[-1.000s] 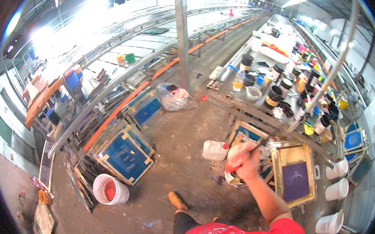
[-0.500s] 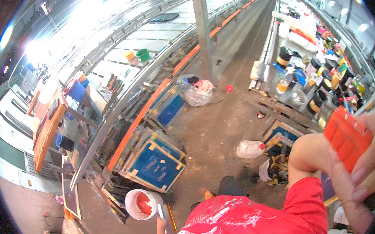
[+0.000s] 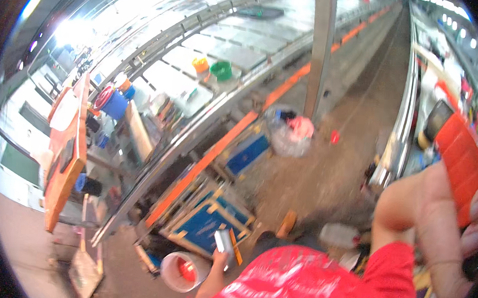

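Note:
My right hand (image 3: 439, 218) is raised close to the camera at the right edge. It grips a ridged orange handle (image 3: 462, 162) with a dark end pointing up. My left hand (image 3: 219, 256) hangs low at the bottom centre, below my red sleeve (image 3: 318, 287). It holds a small grey-silver object (image 3: 222, 241) just above a white bucket (image 3: 178, 269) with red inside. Blur hides what the small object is.
Blue screens in wooden frames (image 3: 206, 224) lean by a long table with an orange edge (image 3: 216, 153). A steel post (image 3: 321, 49) stands ahead, a plastic bag (image 3: 290, 136) at its foot. A white jug (image 3: 339, 233) lies on the concrete floor. A blue barrel (image 3: 114, 104) stands at left.
My right hand with the orange handle has come up much closer to the camera. The view has swung left and down, away from the shelves of jars. My left hand has come into view.

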`<move>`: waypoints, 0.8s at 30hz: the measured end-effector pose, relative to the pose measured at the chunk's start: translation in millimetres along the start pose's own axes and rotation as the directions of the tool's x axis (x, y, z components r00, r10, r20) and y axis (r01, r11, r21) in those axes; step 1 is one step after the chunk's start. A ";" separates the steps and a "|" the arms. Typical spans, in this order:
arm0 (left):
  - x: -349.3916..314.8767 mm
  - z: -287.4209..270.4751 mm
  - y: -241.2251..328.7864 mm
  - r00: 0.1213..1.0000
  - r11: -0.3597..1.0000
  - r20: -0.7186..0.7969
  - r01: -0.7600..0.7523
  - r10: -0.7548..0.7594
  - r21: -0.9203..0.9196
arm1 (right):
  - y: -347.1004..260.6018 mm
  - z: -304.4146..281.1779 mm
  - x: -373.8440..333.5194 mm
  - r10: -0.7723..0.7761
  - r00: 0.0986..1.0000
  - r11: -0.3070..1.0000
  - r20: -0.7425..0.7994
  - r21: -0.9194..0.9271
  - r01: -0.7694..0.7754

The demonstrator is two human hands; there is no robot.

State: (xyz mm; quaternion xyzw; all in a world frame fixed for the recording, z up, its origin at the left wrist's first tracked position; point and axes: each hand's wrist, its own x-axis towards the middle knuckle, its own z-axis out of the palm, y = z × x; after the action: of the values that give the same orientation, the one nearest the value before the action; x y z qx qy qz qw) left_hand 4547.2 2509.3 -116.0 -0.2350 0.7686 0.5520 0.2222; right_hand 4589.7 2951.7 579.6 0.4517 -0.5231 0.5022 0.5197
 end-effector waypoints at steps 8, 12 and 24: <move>0.4 45.7 41.8 0.958 0.941 0.074 0.255 -0.277 0.222 | 173.5 -34.5 6.4 0.061 0.997 0.990 -0.045 0.129 -0.054; 70.1 77.9 38.3 0.953 0.915 0.109 0.235 -0.284 0.329 | 246.5 -37.7 18.2 0.108 0.986 0.986 -0.127 0.138 -0.090; 186.6 86.3 208.6 0.980 0.868 0.160 0.021 -0.116 0.497 | 556.8 14.5 -275.5 0.989 -0.137 -0.105 -0.052 0.396 -0.912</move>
State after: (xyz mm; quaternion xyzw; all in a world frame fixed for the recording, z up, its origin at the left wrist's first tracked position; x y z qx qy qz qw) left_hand 4280.1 2628.4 -98.1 -0.1456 0.8510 0.3489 0.3645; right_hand 4048.9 2972.4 274.3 -0.1179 -0.5255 0.8426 0.0045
